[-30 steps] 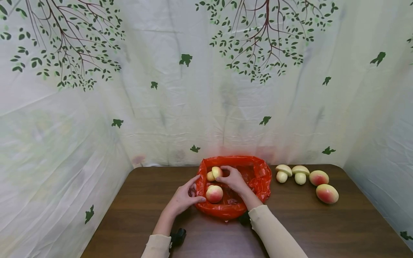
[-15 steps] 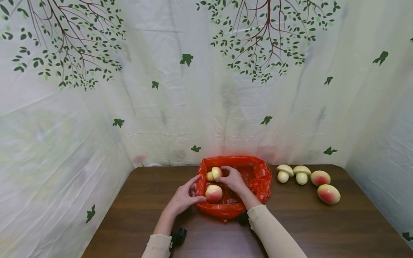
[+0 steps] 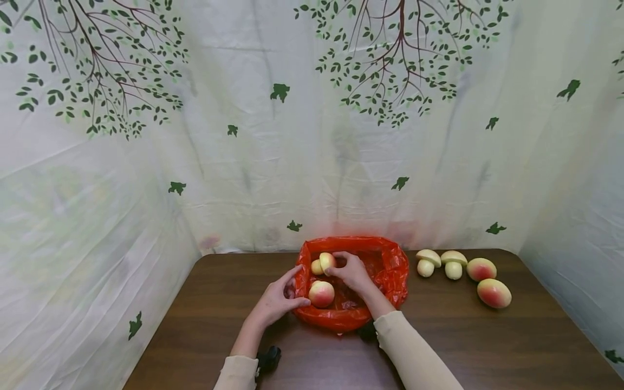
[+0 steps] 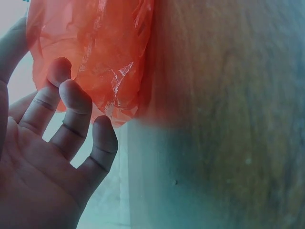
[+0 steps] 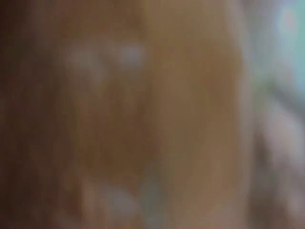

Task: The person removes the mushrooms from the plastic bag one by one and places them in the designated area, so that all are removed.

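A red plastic bag [image 3: 341,326] stands on the table with its mouth spread wide. My right hand [image 3: 352,271] reaches into it and pinches a pale yellow mushroom [image 3: 327,262], which lies on its side with its stem to the left. Just nearer to me, inside the bag, is a red-and-cream peach [image 3: 321,294]. My left hand [image 3: 275,298] holds the bag's left rim between thumb and index finger. In the left wrist view its other fingers [image 4: 76,98] curl loosely by the bag's outer wall. The right wrist view is only a brown blur.
Right of the bag, two more mushrooms [image 3: 454,264] stand side by side. Two yellow-and-red mangoes [image 3: 494,293] lie beyond them, toward the right. A patterned white curtain [image 3: 341,135] hangs behind the brown wooden table [image 3: 439,346].
Both hands keep their places on the bag and the mushroom. The whole head view has shifted only slightly.
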A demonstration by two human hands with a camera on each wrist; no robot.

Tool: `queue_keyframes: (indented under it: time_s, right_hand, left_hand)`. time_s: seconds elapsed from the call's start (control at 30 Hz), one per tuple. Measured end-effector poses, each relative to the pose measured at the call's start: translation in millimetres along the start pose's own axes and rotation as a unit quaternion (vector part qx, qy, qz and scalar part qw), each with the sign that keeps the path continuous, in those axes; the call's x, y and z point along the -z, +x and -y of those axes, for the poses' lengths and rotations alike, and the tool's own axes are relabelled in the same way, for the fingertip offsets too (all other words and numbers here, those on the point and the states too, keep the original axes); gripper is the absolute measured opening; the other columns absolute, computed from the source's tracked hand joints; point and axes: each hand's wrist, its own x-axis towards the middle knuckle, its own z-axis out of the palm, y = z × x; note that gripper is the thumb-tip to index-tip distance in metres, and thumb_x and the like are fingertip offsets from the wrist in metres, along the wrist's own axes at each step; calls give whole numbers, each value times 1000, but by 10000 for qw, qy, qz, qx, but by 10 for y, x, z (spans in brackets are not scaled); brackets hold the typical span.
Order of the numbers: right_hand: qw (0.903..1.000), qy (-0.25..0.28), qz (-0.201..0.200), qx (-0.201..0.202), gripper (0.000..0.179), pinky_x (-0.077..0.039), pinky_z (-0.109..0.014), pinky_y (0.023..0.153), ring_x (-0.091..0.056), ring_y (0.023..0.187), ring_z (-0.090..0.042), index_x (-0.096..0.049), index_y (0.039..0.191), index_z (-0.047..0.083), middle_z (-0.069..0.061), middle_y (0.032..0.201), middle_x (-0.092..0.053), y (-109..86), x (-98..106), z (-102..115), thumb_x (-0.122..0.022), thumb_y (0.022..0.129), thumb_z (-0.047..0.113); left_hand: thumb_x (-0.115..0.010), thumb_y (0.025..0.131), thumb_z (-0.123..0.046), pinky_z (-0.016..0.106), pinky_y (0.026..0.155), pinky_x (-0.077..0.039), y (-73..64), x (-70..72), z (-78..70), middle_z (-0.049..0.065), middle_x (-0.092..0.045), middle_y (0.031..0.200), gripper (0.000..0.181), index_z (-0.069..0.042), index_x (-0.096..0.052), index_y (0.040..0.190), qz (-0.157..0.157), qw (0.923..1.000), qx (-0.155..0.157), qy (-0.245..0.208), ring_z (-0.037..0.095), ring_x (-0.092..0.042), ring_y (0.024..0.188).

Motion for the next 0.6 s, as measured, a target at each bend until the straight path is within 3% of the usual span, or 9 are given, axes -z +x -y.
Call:
queue_keyframes:
  time_s: [0.17, 0.4, 0.6]
  right_hand:
    - [9999, 66, -124, -5, 54, -60, -48, 100, -66, 112, -30, -66, 140, 5, -16, 136, -69, -44, 55, 46, -85, 92, 23]
    - [9992, 265, -265, 113, 55, -54, -51, 109, -66, 120, -33, -66, 140, 4, -17, 138, -69, -90, 148, 68, -85, 92, 22]
    - [9978, 530, -320, 224, 53, -55, -50, 108, -66, 123, -33, -66, 140, 5, -17, 138, -69, -167, 255, 158, -84, 93, 18]
  left_hand:
    - [-88, 87, -34, 28, 69, -52, -9, 10, 4, 4, -60, 98, 87, -20, -46, 161, 6, 10000, -47, -24, 20, -55, 85]
    - [-89, 85, -35, 29, 70, -53, -8, 16, 8, 4, -59, 97, 87, -22, -47, 161, -27, 10000, 31, -15, 20, -55, 87]
    - [-89, 85, -36, 30, 69, -53, 1, 8, 21, 5, -59, 98, 88, -22, -46, 161, -56, 10000, 56, -25, 21, -55, 87]
